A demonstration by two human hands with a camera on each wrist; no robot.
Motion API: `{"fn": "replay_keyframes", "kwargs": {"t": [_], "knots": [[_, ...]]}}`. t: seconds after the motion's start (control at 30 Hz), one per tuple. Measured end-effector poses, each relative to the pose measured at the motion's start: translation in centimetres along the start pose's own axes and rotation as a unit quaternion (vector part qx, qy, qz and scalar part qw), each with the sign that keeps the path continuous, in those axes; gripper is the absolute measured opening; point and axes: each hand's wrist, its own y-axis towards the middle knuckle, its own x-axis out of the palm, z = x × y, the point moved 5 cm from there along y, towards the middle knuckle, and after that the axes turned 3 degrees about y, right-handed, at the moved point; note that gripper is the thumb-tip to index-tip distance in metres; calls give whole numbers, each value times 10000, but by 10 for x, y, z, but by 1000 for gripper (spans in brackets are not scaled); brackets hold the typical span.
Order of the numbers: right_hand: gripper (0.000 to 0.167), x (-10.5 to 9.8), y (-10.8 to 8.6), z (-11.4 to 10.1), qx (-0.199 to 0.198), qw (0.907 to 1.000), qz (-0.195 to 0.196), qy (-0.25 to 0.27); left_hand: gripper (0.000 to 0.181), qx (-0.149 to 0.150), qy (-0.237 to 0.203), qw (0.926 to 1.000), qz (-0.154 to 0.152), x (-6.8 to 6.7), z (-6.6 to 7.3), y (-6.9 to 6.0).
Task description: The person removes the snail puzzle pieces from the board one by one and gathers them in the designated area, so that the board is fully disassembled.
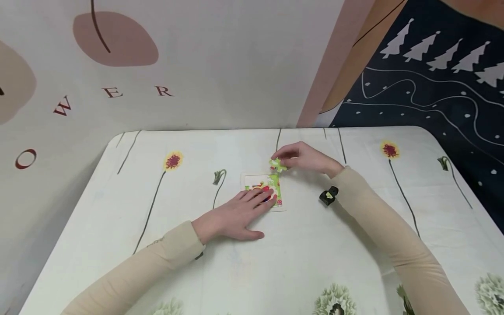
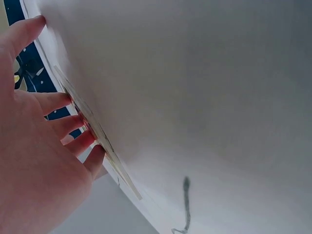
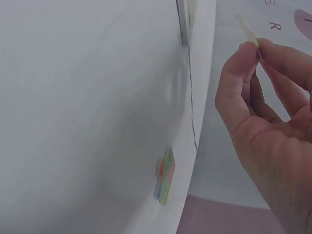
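My left hand (image 1: pixel 246 214) lies with fingers spread over a small picture puzzle board (image 1: pixel 277 183), its fingertips resting on the colourful printed surface. Part of the picture is hidden under those fingers. In the left wrist view the board (image 2: pixel 105 141) appears edge-on beneath the fingertips. Just past the board's far right corner, my right hand (image 1: pixel 305 156) pinches a green and white puzzle piece (image 1: pixel 277 165) between thumb and fingers. That piece (image 3: pixel 248 33) looks thin and edge-on in the right wrist view, held clear of the table.
A blurred small multicoloured item (image 3: pixel 165 176), perhaps puzzle pieces, lies on the table in the right wrist view. The white tablecloth (image 1: pixel 98 210) has printed flowers. Behind the table hangs patterned fabric (image 1: pixel 236 65). A black wrist-worn device (image 1: pixel 327 196) sits at the right cuff.
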Motion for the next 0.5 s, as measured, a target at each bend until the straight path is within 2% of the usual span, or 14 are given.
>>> {"fn": "replay_keyframes", "kwargs": {"t": [0.1, 0.3, 0.5], "knots": [[28, -6, -4, 1, 37, 10000, 58, 25, 85, -3, -24, 10000, 26, 1, 0, 0], [34, -16, -14, 6, 365, 9987, 319, 146, 85, -8, -41, 10000, 64, 1, 0, 0], [26, -25, -21, 10, 523, 9966, 597, 202, 86, 21, 50, 9999, 127, 0, 0, -1]]}}
